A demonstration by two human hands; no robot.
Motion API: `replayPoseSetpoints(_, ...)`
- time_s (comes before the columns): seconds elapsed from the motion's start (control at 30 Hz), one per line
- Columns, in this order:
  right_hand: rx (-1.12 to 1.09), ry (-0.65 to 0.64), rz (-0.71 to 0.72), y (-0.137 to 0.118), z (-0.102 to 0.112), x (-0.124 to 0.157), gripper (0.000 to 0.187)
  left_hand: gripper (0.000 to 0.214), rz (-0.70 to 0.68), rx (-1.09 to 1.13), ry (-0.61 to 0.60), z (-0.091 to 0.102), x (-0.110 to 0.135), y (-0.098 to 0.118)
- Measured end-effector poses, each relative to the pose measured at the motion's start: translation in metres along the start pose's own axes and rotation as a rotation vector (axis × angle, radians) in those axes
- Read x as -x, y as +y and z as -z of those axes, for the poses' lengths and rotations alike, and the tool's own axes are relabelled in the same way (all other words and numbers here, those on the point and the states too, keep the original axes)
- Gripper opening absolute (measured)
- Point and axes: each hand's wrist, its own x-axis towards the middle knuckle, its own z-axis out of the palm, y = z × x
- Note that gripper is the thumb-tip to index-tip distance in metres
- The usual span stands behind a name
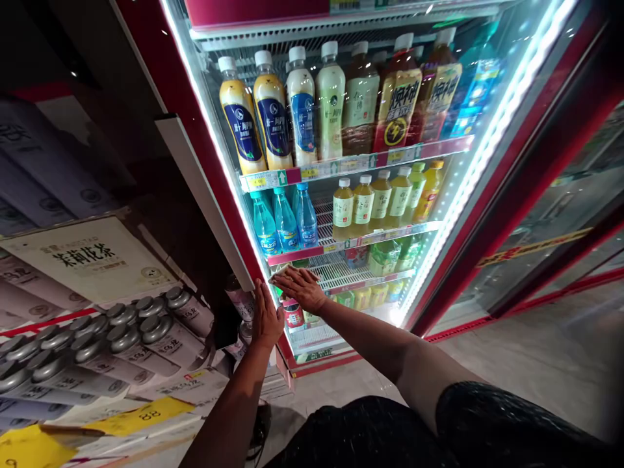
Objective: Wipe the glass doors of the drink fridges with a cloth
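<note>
My left hand [267, 316] is stretched out flat along the red left frame [218, 211] of a lit drinks fridge, fingers together and pointing up. My right hand [305, 290] lies flat near the left edge of the glass, in front of a wire shelf [336, 270]. At its fingertips is a small pale and brownish patch; whether that is a thin cloth or a reflection I cannot tell. Above the hands, blue bottles [286, 224] stand on a shelf. A red-labelled container [293, 314] shows below them.
Tall milk tea bottles [238, 120] and other drinks fill the upper shelf. Yellow drink bottles [363, 201] stand at mid-height. Left of the fridge is a display of silver-capped bottles [146, 344] with yellow price tags [141, 416]. Another glass-fronted fridge [550, 214] stands right, above the tiled floor [526, 383].
</note>
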Motion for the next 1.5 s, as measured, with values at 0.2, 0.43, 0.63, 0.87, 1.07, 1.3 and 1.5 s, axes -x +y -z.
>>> replayPoseSetpoints(0.2,0.003,0.012,-0.063,0.008,0.007,-0.009,0.061,0.1,0.043,-0.04,0.002,-0.006,-0.005,0.009)
replayPoseSetpoints(0.43,-0.009,-0.05,0.067,0.038,0.018,0.033,0.055,0.099,0.127,-0.058,0.004,-0.016,-0.016,0.023)
replayPoseSetpoints(0.63,0.001,-0.076,-0.078,0.049,0.035,0.027,0.062,0.11,0.161,-0.163,0.052,-0.026,-0.022,0.038)
replayPoseSetpoints(0.87,-0.004,-0.039,0.126,0.08,0.039,0.059,0.056,0.101,0.259,-0.098,0.09,-0.03,-0.033,0.06)
replayPoseSetpoints(1.07,0.036,-0.016,-0.046,0.106,0.058,0.064,0.065,0.099,0.367,-0.011,0.12,-0.033,-0.053,0.08)
replayPoseSetpoints(1.3,0.039,0.006,0.121,0.126,0.055,0.097,0.055,0.106,0.48,-0.082,0.148,-0.045,-0.063,0.085)
replayPoseSetpoints(1.5,0.069,0.066,-0.009,0.146,0.058,0.12,0.057,0.116,0.604,-0.135,0.046,-0.045,-0.062,0.079)
